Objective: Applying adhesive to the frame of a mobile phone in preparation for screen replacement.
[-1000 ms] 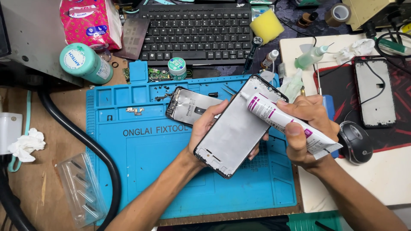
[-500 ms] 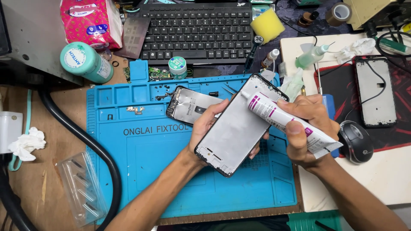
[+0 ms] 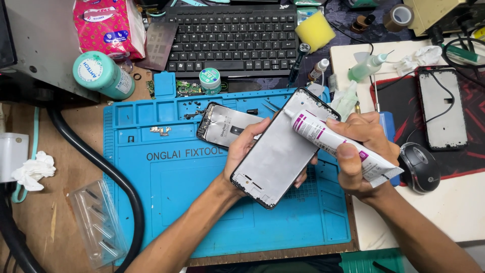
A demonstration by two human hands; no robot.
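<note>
A blue mat (image 3: 166,202) covered the bench, and every place here is given from it. Above its right half, the left hand (image 3: 247,151) cradled a phone frame (image 3: 283,149) from beneath, fingers curled up around its long edges, tilting its bare grey inner face toward the camera, seemingly so the rim could be reached. The right hand (image 3: 361,151), over the mat's right edge, was clenched around a white and purple tube (image 3: 333,144), its nozzle resting near the frame's upper edge. A second phone part (image 3: 227,126) lay on the mat just behind the left hand. Beyond the mat's far edge sat a black keyboard (image 3: 232,38), with a yellow sponge (image 3: 314,31) further right.
</note>
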